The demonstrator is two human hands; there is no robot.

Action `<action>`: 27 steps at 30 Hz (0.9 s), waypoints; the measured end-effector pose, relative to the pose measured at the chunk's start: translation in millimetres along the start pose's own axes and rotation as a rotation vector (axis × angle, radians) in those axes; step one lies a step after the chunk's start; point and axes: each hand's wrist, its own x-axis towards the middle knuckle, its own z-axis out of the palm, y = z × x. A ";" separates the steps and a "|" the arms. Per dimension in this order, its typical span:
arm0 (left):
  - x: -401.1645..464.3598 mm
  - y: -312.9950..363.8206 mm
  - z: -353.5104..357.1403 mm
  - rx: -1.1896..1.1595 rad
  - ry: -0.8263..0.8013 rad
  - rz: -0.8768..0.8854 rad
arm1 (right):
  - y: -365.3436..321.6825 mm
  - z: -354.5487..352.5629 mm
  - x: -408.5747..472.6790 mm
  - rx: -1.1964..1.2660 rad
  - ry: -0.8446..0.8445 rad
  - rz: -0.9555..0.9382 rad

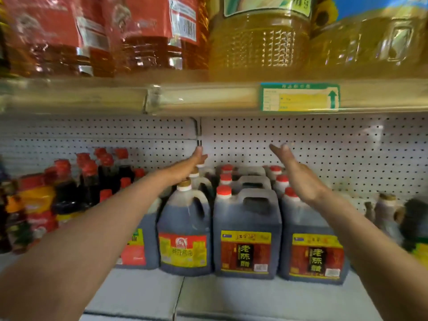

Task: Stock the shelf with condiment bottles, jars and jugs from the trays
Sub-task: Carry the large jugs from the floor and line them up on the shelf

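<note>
Both my arms reach deep into the white shelf (254, 295). My left hand (190, 164) hovers with straight fingers over the white-capped soy sauce jugs (184, 228), holding nothing. My right hand (294, 172) is also flat and empty, above the red-capped dark vinegar jugs. Two vinegar jugs stand at the front, one in the middle (246, 232) and one to the right (312, 239), with more rows behind them. Whether either hand touches a jug cannot be told.
Small red-capped dark bottles (92, 179) and red and yellow pouches (34, 205) fill the left of the shelf. Pale-capped bottles (384, 212) stand at the right. The upper shelf (208, 98) carries large oil jugs (259, 35). A pegboard wall (324, 140) backs the shelf.
</note>
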 end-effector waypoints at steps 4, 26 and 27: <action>10.1 -34.6 -9.2 -0.110 0.057 0.030 | -11.1 54.2 -2.9 -0.071 -0.054 -0.017; 61.1 -85.8 10.5 -0.536 -0.080 0.064 | -24.9 110.7 -7.4 -0.697 0.098 0.155; 61.4 -85.9 10.6 -0.547 -0.083 0.051 | -24.7 111.2 -7.2 -0.703 0.099 0.149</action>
